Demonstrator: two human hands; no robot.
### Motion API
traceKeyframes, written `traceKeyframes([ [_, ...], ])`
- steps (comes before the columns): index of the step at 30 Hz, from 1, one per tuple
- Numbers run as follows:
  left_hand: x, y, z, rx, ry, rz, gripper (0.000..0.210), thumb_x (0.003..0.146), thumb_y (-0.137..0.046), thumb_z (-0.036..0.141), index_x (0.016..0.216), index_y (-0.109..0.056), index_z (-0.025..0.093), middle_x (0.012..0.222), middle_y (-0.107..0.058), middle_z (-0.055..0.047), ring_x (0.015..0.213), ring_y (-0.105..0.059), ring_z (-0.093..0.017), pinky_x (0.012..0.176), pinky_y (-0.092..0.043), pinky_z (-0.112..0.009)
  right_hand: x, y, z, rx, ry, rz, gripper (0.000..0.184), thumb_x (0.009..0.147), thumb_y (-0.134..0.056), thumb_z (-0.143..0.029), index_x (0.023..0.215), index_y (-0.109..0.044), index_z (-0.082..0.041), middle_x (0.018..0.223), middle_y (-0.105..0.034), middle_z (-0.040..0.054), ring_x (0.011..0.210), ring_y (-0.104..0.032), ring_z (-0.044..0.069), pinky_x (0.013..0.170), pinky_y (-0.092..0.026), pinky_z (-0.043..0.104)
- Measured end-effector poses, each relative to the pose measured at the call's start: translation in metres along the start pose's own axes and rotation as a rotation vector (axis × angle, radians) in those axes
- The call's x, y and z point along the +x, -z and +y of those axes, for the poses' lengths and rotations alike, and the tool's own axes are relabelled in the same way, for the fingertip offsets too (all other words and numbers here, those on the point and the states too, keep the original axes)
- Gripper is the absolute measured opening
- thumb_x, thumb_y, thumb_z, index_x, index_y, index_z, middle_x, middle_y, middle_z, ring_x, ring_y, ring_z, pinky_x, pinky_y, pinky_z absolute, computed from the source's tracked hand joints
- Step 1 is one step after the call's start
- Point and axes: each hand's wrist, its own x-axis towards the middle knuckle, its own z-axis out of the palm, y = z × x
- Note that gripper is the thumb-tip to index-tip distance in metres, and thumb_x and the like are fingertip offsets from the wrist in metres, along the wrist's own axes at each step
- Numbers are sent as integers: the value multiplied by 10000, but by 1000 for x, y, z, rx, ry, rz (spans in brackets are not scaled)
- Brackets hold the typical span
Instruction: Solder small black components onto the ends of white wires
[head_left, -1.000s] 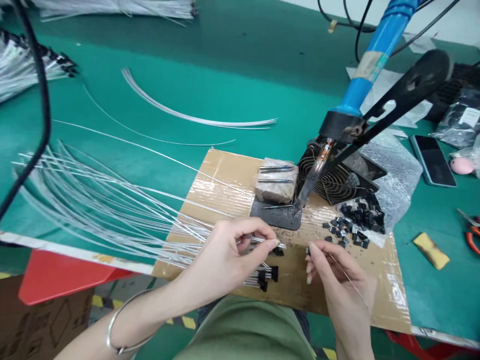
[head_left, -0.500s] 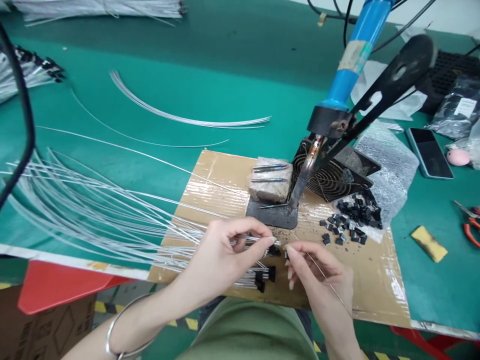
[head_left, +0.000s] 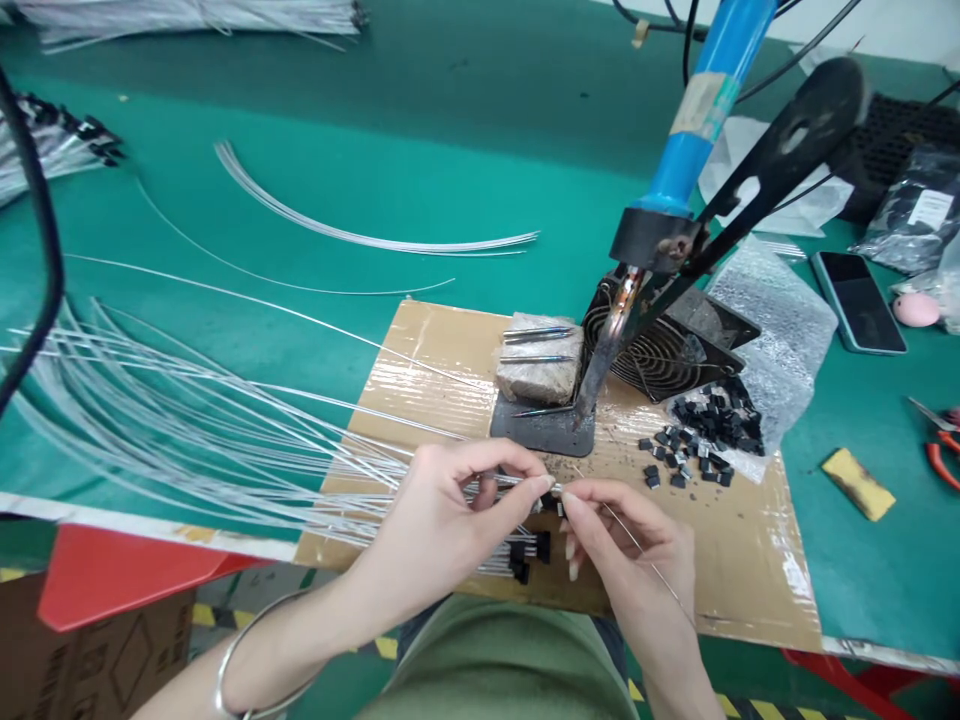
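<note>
**Left grip and right grip meet over cardboard**

Seen from the head camera, the left grip pinches a white wire between thumb and forefinger, its end at the right fingertips. Right thumb and forefinger pinch a small connector, mostly hidden; whether it touches the wire cannot be told. A thin strand runs through the right grip and slants across the palm. More wires pass beneath the left grip and fan over the green counter. Beyond, a blue iron slants down to a dark plate, near a heap of loose black connectors.
</note>
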Motion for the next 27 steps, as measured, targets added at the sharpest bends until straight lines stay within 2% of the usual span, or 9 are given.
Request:
traceKeyframes([
  [6, -2, -1, -4, 30, -57, 1, 198, 913, -682, 278, 797, -821, 198, 700, -772, -11, 578, -567, -132, 546, -426, -240, -1, -1, 1, 11, 26, 3, 68, 862, -844, -297, 807, -845, -256, 626, -691, -33, 546, -579, 67, 514, -510, 129],
  [13, -4, -2, -3, 65, -53, -14, 226, 934, -667, 299, 810, -812, 176, 651, -706, -10, 533, -411, -112, 490, -309, -244, -1, 1, 3, -24, 33, -1, 98, 881, -841, -315, 825, -842, -234, 634, -691, -15, 549, -585, 83, 508, -519, 146],
  [19, -3, -4, -2, 2, -21, 9, 205, 904, -670, 285, 793, -797, 170, 676, -709, -16, 562, -435, -116, 502, -331, -234, -1, 4, -1, -22, 17, 71, 110, 877, -856, -333, 826, -841, -236, 622, -692, -18, 531, -597, 84, 511, -536, 150],
  [24, -2, -4, 1, 17, -34, 37, 190, 886, -677, 282, 782, -797, 179, 566, -595, 28, 519, -350, -104, 476, -263, -241, -1, 2, -3, 21, 34, 95, 86, 875, -856, -320, 832, -846, -247, 641, -713, -17, 555, -625, 89, 536, -550, 154],
  [27, -1, -3, 2, 2, -45, 14, 182, 891, -682, 270, 771, -786, 183, 579, -621, 27, 522, -344, -102, 476, -251, -246, -1, 0, -3, 40, 46, 112, 59, 873, -851, -299, 831, -851, -259, 657, -729, -21, 565, -636, 84, 556, -560, 150],
])
